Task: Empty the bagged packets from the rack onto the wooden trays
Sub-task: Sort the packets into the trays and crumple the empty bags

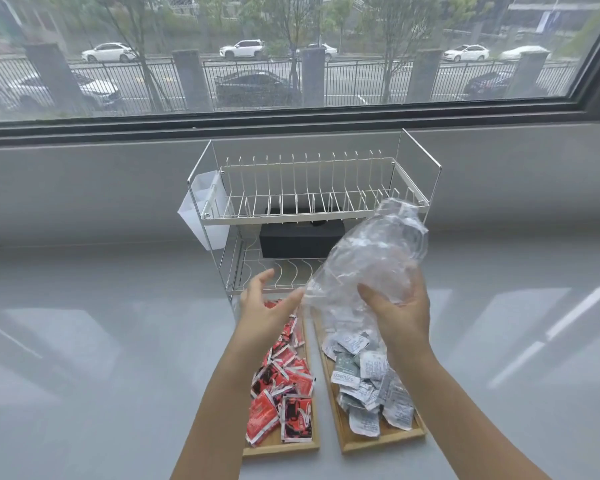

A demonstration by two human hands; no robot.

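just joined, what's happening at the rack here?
A person is emptying bagged packets onto two wooden trays in front of a white wire rack. The right hand grips a crumpled clear plastic bag that looks empty, held above the right wooden tray, which is piled with white and grey packets. The left hand is open, fingertips at the bag's lower edge. The left wooden tray already holds red packets. A black box sits on the rack's lower shelf.
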